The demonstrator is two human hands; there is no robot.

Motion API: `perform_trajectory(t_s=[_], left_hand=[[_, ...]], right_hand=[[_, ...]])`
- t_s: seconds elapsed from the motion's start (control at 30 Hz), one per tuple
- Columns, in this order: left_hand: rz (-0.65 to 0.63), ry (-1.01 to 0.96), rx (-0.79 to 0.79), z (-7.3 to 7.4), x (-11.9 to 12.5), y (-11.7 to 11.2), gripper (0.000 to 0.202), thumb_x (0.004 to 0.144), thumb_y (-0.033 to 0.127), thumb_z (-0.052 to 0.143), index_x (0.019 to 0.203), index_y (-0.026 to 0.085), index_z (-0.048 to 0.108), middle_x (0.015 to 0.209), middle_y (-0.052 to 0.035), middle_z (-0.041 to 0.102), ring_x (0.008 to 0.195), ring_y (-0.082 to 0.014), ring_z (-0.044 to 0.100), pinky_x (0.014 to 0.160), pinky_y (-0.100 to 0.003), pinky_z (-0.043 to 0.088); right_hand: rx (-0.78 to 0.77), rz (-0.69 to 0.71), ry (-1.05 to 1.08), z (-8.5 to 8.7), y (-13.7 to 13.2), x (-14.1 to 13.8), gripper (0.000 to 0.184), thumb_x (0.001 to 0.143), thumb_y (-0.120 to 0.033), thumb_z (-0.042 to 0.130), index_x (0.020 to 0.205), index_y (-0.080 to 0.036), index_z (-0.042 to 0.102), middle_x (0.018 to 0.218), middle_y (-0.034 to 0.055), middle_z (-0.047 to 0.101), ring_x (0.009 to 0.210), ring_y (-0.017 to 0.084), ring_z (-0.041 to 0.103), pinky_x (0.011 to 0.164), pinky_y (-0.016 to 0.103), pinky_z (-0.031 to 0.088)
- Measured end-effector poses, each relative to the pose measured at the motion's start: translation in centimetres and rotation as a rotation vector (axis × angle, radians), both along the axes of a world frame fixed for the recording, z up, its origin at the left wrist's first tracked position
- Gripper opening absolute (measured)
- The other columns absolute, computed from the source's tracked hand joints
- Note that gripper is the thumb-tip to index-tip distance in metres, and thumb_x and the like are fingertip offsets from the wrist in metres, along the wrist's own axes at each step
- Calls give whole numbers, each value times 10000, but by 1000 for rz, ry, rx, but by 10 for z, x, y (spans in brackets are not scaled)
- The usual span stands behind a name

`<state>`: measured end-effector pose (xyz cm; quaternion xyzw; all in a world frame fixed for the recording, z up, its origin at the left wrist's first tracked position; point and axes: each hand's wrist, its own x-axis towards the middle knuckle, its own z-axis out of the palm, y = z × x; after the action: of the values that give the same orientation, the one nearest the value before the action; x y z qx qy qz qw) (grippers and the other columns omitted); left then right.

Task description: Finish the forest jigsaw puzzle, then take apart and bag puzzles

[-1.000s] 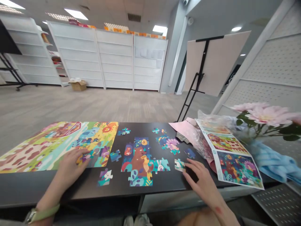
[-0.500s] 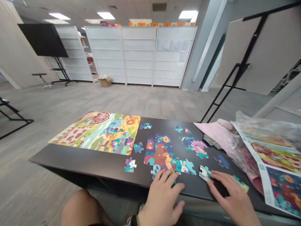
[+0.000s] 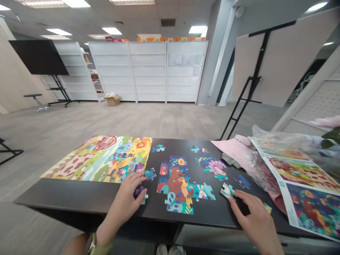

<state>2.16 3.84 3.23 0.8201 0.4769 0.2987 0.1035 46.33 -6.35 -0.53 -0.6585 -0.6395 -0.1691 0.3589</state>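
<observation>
My right hand (image 3: 252, 212) pinches a white and teal puzzle piece (image 3: 227, 190) between thumb and fingertips, just above the black table (image 3: 79, 194). Over the table's middle left, my left hand (image 3: 129, 194) has its fingers apart and holds nothing. Its thumb partly covers a purple and teal piece (image 3: 144, 201), and its fingertips are close to a blue piece (image 3: 151, 174); whether they touch is unclear. Between my hands lies a joined puzzle section (image 3: 176, 180) with a brown bear and a white rabbit. A smaller joined section (image 3: 212, 166) with a pink-purple shape lies to its right.
A finished-looking animal puzzle (image 3: 98, 159) covers the table's left part. Loose pieces lie behind, including a teal one (image 3: 158, 148) and a dark blue one (image 3: 242, 181). At right are a printed picture sheet (image 3: 305, 198), clear plastic wrap (image 3: 261, 173) and pink paper (image 3: 233, 144).
My left hand has moved left from the bear section's lower edge to the loose pieces. My right hand still holds its piece. The view has tilted up and shifted right.
</observation>
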Motion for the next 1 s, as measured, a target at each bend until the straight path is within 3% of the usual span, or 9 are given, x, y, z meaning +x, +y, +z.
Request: perform_trajectory(t_s=[0.13,0.27,0.43,0.6,0.7,0.8,0.9,1.0], left_hand=[[19,121,-50,-3,12,18,434,914,355,599,1339,267,606,1447,-105,588,1386,-344,470,1120,-601,385],[50,185,-33,-10,22,19,349,945,431,558,1255,313,666,1452,-71,592,1385,-331,477,1105,-596,389],[32,182,21,-24,15,22,321,942,465,536,1180,331,706,1387,-60,645,1310,-329,559,1059,-570,450],[21,158,60,-39,7,30,333,916,502,542,1157,359,722,1354,-41,669,1262,-334,605,1033,-553,492],[21,143,83,-44,7,35,329,902,508,553,1128,346,731,1354,-53,668,1256,-338,611,1035,-556,496],[11,119,96,-44,9,37,310,907,488,554,1096,321,734,1368,-75,655,1260,-341,609,1034,-560,501],[11,76,95,-41,10,36,298,922,467,539,1076,298,730,1369,-95,648,1260,-338,609,1020,-555,516],[15,15,111,-35,9,34,286,934,440,529,1069,281,724,1346,-107,658,1265,-331,605,1024,-540,519]], right_hand=[[38,-17,-27,-3,0,3,445,954,-579,496,1082,-186,661,1120,145,707,1024,316,654,929,507,507],[5,-23,-27,-4,-2,4,383,971,-491,509,1165,-184,631,1209,156,667,1109,322,619,966,534,496],[-70,-51,27,0,-4,-3,274,963,-386,549,1148,-206,641,1196,133,668,1139,312,609,986,541,501],[-57,-71,93,5,-11,-10,244,949,-357,571,1121,-212,666,1166,118,685,1118,302,629,972,529,523],[-27,-48,155,16,-2,-11,231,949,-336,566,1109,-221,686,1183,116,687,1131,292,630,981,512,524],[-121,31,229,40,38,-12,256,961,-296,528,1137,-204,690,1220,117,687,1171,276,618,1008,479,511],[-280,92,250,65,108,-10,230,944,-237,566,1123,-180,698,1199,98,704,1155,249,632,1011,417,510],[-398,130,229,76,177,-6,242,965,-287,620,1174,-173,660,1224,96,674,1112,235,643,985,435,526]])
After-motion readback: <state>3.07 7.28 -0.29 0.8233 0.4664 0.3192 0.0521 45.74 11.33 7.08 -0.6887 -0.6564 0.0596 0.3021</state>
